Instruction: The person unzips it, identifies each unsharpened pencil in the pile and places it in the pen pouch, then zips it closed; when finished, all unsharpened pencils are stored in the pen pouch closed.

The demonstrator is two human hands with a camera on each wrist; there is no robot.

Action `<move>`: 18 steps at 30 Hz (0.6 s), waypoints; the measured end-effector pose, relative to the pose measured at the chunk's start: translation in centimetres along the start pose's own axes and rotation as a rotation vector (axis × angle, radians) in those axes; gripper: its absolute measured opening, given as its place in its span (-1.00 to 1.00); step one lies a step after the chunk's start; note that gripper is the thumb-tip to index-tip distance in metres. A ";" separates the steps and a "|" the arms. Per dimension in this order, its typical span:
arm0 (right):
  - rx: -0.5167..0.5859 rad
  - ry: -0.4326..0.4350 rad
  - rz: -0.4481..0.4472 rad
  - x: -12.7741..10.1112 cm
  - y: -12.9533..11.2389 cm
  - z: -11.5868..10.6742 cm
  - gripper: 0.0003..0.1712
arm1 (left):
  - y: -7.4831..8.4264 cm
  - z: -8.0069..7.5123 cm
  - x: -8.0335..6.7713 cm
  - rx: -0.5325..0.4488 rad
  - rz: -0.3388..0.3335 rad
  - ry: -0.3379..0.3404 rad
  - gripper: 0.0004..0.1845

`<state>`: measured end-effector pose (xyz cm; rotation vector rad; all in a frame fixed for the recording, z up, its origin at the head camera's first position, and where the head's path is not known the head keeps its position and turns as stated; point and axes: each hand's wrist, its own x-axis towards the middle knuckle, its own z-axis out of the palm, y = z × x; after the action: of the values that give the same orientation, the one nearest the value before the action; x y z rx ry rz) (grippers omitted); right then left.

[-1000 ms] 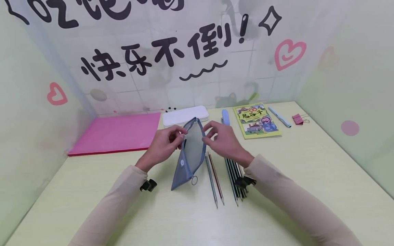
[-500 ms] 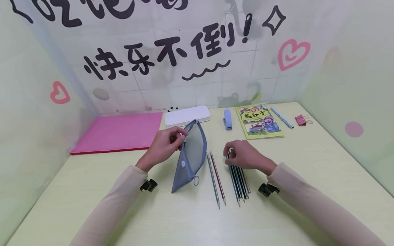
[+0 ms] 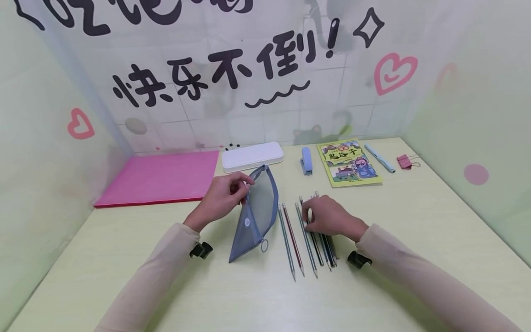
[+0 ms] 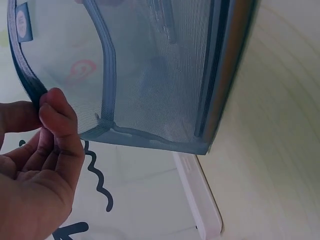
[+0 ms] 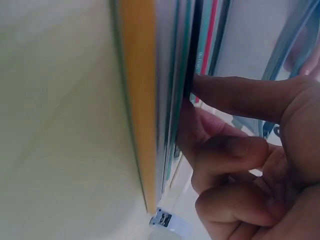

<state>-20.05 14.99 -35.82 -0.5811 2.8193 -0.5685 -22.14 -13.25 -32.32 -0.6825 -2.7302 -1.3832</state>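
My left hand point(image 3: 224, 196) pinches the rim of a blue-grey mesh zip pencil case point(image 3: 244, 237), which stands with its mouth gaping. In the left wrist view, thumb and index finger hold the edge band of the case point(image 4: 145, 85). Right of it, my right hand point(image 3: 332, 216) is over a bunch of pencils point(image 3: 327, 251), pinching a dark pencil point(image 5: 192, 60) between thumb and index finger; its other fingers are curled. A teal pencil point(image 3: 308, 244) lies just left of that hand. Another teal pencil point(image 3: 287, 244) and a red pencil point(image 3: 293, 242) lie between case and bunch.
Along the back are a pink folder point(image 3: 162, 177), a white box point(image 3: 252, 157), a blue stapler point(image 3: 306, 161), a yellow comic-style booklet point(image 3: 349, 163), a light blue pen point(image 3: 379, 158) and a pink binder clip point(image 3: 404, 161). Walls enclose the table's back and sides.
My right hand has left the case's rim and moved down right to the pencil bunch. The bunch has spread, with a teal pencil now apart on its left. My left hand still holds the case.
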 end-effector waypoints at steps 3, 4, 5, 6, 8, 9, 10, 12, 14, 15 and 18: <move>-0.042 -0.002 0.022 0.3 -0.2 0.3 -0.81 | 0.0 0.0 0.0 0.003 0.011 0.001 -0.79; -0.048 -0.005 0.030 0.3 -0.3 0.4 -0.78 | 0.0 0.0 0.1 0.008 0.015 0.002 -0.79; -0.054 -0.005 0.034 0.4 -0.5 0.4 -0.74 | 0.0 0.0 0.1 0.010 0.016 0.003 -0.79; -0.055 -0.006 0.038 0.5 -0.6 0.3 -0.72 | -0.1 0.0 0.1 0.012 0.017 0.004 -0.79; -0.047 -0.005 0.044 0.7 -1.0 0.3 -0.69 | -0.1 0.0 0.1 0.012 0.014 0.004 -0.79; -0.044 -0.004 0.047 0.8 -1.2 0.2 -0.69 | -0.2 0.0 0.1 0.012 0.011 0.004 -0.79; -0.039 -0.001 0.044 0.9 -1.4 0.2 -0.70 | -0.2 0.0 0.0 0.010 0.011 0.004 -0.79; -0.035 0.004 0.034 1.2 -1.7 0.2 -0.74 | -0.2 0.0 0.0 0.008 0.011 0.006 -0.79; -0.024 -0.003 0.037 1.4 -2.0 0.1 -0.78 | -0.2 0.0 0.0 0.008 0.009 0.004 -0.80; -0.020 -0.007 0.038 1.6 -2.1 0.1 -0.79 | -0.2 0.1 0.0 0.008 0.009 0.001 -0.79; 0.011 -0.022 0.055 1.8 -2.3 -0.1 -0.79 | -0.1 0.2 0.0 0.008 0.006 -0.006 -0.80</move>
<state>-20.91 12.28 -35.04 -0.5026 2.8000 -0.5640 -22.12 -13.18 -32.50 -0.6953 -2.7342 -1.3699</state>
